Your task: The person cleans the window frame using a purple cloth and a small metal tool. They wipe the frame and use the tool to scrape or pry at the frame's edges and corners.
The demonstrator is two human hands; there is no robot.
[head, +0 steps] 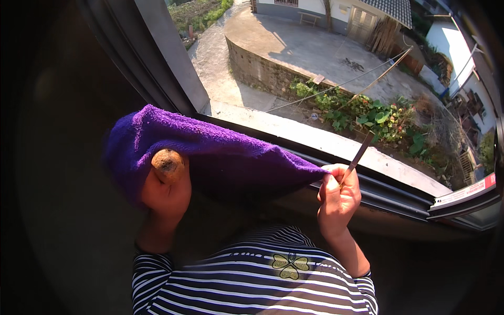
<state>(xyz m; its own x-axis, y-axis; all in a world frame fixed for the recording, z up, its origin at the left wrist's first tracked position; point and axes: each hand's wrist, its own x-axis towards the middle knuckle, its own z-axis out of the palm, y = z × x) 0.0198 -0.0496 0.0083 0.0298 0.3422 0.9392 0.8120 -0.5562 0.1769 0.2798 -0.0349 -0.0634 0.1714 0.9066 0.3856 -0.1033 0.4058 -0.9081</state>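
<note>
A purple towel-like cloth (220, 143) stretches between both hands, in front of the window track. My left hand (169, 197) is closed around a round wooden handle (168, 163), whose worn end faces up. The cloth drapes over and behind that hand, hiding whatever the handle belongs to. At the cloth's right end, my right hand (339, 193) pinches its corner between thumb and fingers. A narrow, flat, dark metal strip (359, 151) juts up and to the right from the same hand. Whether it joins the wooden handle cannot be seen.
Ahead runs the sliding-window track (390, 197), with a pale sunlit sill (283, 128) beyond it. A window frame post (169, 51) rises at left. The window sash (464, 197) at right bears a printed label. Outside are plants (378, 114) and a concrete yard (299, 59).
</note>
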